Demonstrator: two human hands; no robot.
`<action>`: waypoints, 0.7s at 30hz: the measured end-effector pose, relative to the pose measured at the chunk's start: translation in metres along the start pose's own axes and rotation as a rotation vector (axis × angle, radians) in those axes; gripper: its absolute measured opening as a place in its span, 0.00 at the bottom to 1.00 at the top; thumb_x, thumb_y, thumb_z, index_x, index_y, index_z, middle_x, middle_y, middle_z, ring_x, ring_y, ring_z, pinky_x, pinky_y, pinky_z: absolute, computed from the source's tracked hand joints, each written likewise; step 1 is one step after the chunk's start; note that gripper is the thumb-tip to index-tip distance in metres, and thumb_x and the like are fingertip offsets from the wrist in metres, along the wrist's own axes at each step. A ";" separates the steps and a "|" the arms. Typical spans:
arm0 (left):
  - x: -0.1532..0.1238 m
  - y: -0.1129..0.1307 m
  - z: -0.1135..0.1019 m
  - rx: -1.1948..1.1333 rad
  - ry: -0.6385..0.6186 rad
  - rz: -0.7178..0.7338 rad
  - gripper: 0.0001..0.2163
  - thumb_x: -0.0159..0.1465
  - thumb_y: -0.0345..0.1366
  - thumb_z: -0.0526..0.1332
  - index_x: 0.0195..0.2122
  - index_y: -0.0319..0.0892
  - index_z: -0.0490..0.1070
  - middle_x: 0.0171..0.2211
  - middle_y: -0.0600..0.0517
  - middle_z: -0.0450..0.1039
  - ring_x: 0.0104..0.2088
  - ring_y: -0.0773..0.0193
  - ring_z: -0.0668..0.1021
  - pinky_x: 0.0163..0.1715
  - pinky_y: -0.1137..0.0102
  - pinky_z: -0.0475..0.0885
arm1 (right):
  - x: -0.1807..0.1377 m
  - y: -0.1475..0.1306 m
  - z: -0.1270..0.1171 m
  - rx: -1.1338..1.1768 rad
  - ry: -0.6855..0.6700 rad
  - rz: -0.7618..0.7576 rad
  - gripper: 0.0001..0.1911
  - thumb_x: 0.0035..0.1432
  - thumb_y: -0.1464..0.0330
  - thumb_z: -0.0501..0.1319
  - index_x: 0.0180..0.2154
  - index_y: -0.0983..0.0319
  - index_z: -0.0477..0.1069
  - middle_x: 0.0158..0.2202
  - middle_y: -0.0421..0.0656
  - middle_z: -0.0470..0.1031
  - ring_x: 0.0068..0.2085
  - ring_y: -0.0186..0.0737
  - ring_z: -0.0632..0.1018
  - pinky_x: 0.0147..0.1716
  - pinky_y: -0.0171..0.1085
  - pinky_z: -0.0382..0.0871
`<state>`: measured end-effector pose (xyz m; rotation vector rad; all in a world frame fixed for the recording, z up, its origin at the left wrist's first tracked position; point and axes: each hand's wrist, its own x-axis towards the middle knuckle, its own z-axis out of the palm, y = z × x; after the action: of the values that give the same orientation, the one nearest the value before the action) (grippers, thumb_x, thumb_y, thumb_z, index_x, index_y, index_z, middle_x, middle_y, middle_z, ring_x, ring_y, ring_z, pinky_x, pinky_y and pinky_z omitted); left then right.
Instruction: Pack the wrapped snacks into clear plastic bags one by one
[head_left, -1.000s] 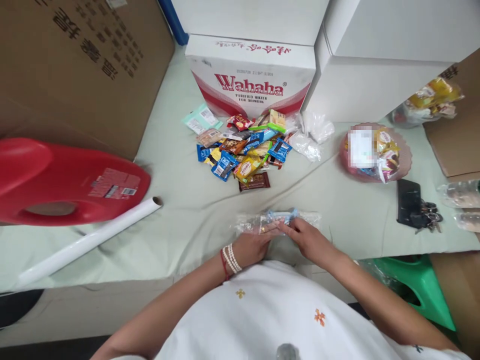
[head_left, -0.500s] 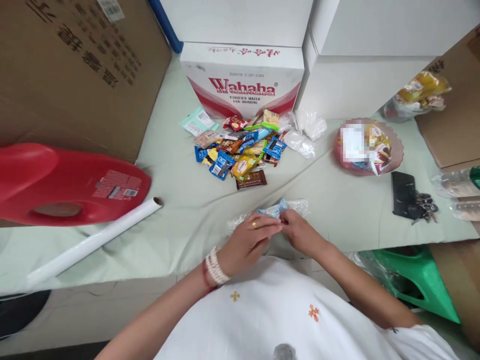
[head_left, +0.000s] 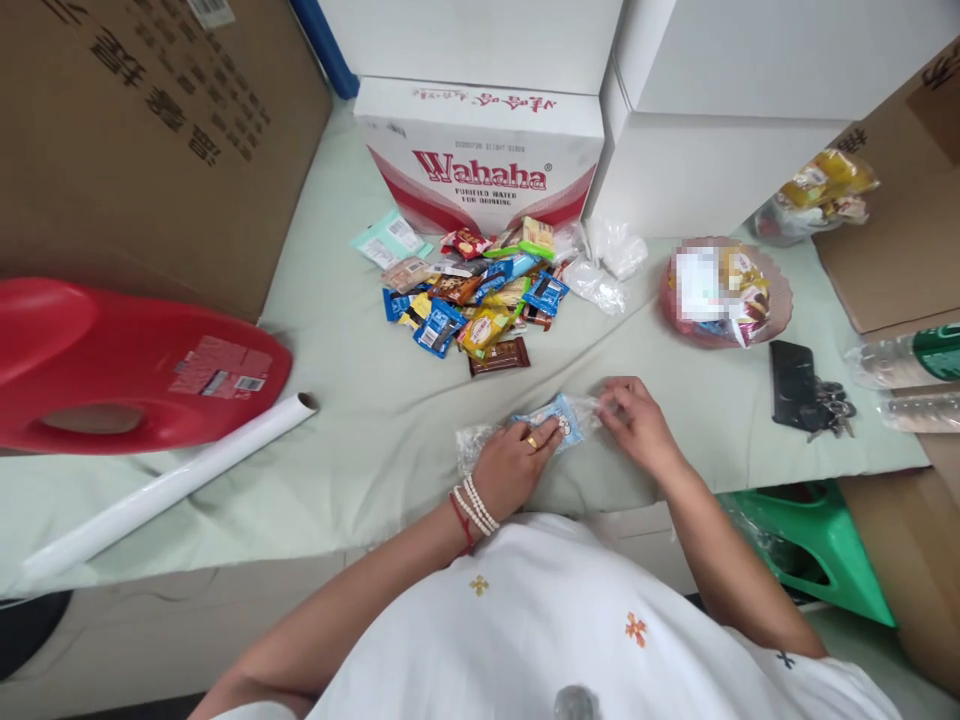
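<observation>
A small light-blue snack packet (head_left: 568,420) lies near the table's front edge on a piece of clear plastic (head_left: 474,442), which shows at both ends of it. My left hand (head_left: 519,458), with a ring and a beaded bracelet, rests across the packet, its fingers stretched out flat over the near side. At the packet's right end my right hand (head_left: 636,425) is closed in a pinch on the edge of the clear plastic. The fingertips blur slightly. Just beyond both hands lies a brown snack bar (head_left: 500,357), at the front of a heap of wrapped snacks (head_left: 480,290).
A red plastic jug (head_left: 150,370) and a white roll (head_left: 172,485) lie at left. Behind the snacks stands a Wahaha carton (head_left: 480,165) beside crumpled clear bags (head_left: 611,265). To the right are a pink bowl of snacks (head_left: 776,300), a black phone (head_left: 791,380) and keys (head_left: 832,410).
My right hand has moved right, away from my left hand, with the plastic's edge. My left hand has shifted slightly right and flattened over the packet, leaving more of it visible.
</observation>
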<state>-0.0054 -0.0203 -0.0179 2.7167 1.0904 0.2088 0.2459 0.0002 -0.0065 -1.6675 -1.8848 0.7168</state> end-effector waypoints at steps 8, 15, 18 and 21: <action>-0.010 -0.008 0.000 -0.327 0.095 -0.047 0.15 0.69 0.28 0.55 0.52 0.42 0.77 0.48 0.42 0.80 0.50 0.50 0.76 0.49 0.53 0.73 | -0.006 -0.067 0.039 0.287 -0.167 -0.150 0.12 0.68 0.69 0.55 0.46 0.57 0.76 0.39 0.45 0.75 0.39 0.42 0.76 0.39 0.40 0.73; -0.050 -0.049 -0.016 -0.552 0.335 -0.438 0.16 0.70 0.37 0.56 0.56 0.45 0.76 0.61 0.42 0.73 0.61 0.49 0.73 0.61 0.50 0.68 | -0.018 -0.068 0.064 0.064 -0.135 -0.261 0.20 0.65 0.76 0.52 0.52 0.57 0.77 0.45 0.50 0.73 0.46 0.46 0.75 0.46 0.46 0.74; -0.053 -0.045 -0.019 -0.325 0.209 -0.538 0.19 0.62 0.44 0.67 0.51 0.39 0.77 0.64 0.35 0.67 0.65 0.35 0.64 0.60 0.39 0.63 | -0.029 -0.075 0.065 -0.072 -0.154 -0.299 0.23 0.69 0.73 0.53 0.63 0.60 0.67 0.53 0.54 0.73 0.52 0.53 0.73 0.52 0.53 0.71; -0.054 -0.034 -0.025 -0.294 0.067 -0.487 0.06 0.60 0.35 0.66 0.38 0.41 0.77 0.61 0.37 0.69 0.62 0.35 0.66 0.56 0.42 0.65 | -0.039 -0.080 0.059 -0.107 -0.175 -0.278 0.31 0.71 0.67 0.54 0.72 0.61 0.51 0.59 0.57 0.72 0.57 0.56 0.72 0.56 0.57 0.68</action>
<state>-0.0720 -0.0301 -0.0047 2.1304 1.5586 0.3483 0.1519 -0.0495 0.0044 -1.4008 -2.2574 0.6743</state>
